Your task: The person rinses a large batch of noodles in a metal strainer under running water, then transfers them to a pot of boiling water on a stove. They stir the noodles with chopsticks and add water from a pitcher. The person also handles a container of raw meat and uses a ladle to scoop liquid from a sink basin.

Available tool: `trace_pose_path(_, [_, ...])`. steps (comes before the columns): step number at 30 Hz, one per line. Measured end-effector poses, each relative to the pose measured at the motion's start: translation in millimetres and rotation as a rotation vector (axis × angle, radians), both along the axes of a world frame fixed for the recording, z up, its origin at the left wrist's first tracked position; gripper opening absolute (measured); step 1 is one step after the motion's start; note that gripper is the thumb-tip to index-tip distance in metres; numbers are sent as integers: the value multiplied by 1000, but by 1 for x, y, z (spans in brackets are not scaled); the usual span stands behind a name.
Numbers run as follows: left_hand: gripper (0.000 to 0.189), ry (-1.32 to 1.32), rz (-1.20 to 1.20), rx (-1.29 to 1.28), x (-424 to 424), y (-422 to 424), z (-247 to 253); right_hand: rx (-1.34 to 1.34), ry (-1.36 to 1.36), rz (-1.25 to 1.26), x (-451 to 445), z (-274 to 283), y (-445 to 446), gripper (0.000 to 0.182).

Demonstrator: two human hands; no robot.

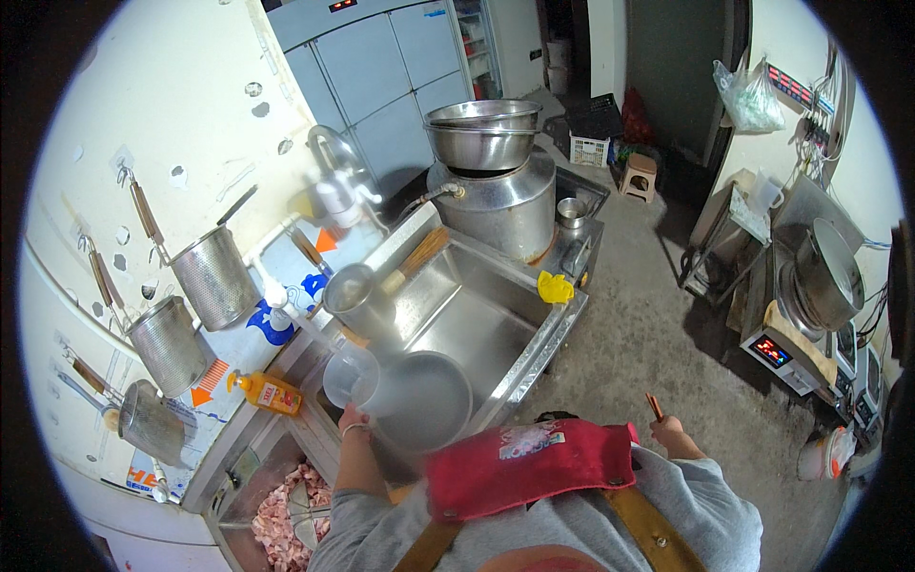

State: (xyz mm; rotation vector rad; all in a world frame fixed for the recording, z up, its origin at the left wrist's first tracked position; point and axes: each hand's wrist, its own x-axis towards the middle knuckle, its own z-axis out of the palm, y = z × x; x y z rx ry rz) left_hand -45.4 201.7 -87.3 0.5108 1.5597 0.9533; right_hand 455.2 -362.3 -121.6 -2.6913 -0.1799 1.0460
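Observation:
My left hand [354, 418] holds a translucent plastic jug [350, 379] over the near left side of the stainless steel sink [493, 314]. A white tap [275, 292] on the wall side points its spout towards the jug's mouth. Below and beside the jug, a large round basin [432, 400] sits in the sink, its contents hazy. Out to the right, away from the sink, my right hand [666, 430] grips thin brown sticks [653, 406], probably chopsticks. A metal pot with a long handle [350, 289] rests at the sink's back left corner, near a straw brush [423, 254].
An orange pump bottle [268, 393] stands on the left ledge, beside a second sink holding raw meat pieces [282, 515]. Perforated strainers [214, 275] hang on the wall. A yellow cloth [555, 287] lies on the sink's right rim; beyond is a large metal boiler [493, 207].

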Motion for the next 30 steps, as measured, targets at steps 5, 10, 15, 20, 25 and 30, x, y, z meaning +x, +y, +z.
trace_pose_path(5, [23,-20,-54,-54,7,-2,-2,57,38,-86,-4,18,-3,30])
trace_pose_path(10, [22,-15,-12,-34,-2,3,-7,32,51,-29,-1,11,0,27])
trace_pose_path(15, [24,17,-32,-78,11,0,0,-46,45,54,7,-4,-9,24])
trace_pose_path(20, [25,-8,-5,-39,-5,10,-13,-148,45,341,18,-26,-11,22])
trace_pose_path(25, [22,-48,39,-39,22,-9,6,-177,93,237,5,16,-4,23])
trace_pose_path(30, [21,-205,-9,10,14,-3,-3,-77,8,254,28,-35,-26,21])
